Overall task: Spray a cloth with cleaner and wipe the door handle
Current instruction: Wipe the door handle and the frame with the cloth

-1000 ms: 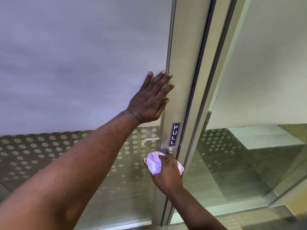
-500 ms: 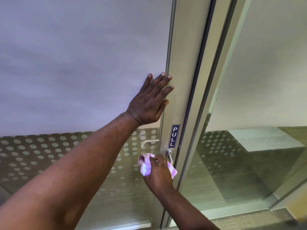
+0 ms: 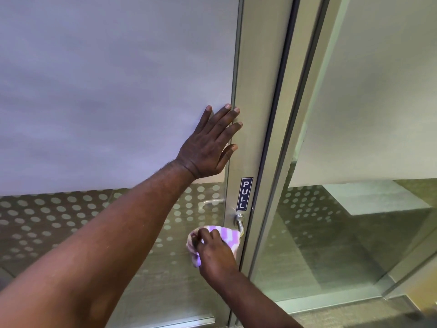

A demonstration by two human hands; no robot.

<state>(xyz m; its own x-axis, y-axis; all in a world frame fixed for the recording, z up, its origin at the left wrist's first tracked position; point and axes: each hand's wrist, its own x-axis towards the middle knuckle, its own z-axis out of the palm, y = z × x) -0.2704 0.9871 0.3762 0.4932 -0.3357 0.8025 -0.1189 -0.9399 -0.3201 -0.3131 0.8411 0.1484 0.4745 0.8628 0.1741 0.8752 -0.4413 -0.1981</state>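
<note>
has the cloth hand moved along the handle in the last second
Yes. The right hand and cloth slid left, away from the PULL sign, uncovering the door handle's neck.

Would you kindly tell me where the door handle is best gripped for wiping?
Grip the lever along its straight bar, coming from the left, the free end. The right hand already wraps the cloth there; the neck at the right bends into the frame.

Office: frosted glass door (image 3: pixel 118 91) (PULL sign (image 3: pixel 246 194)).
</note>
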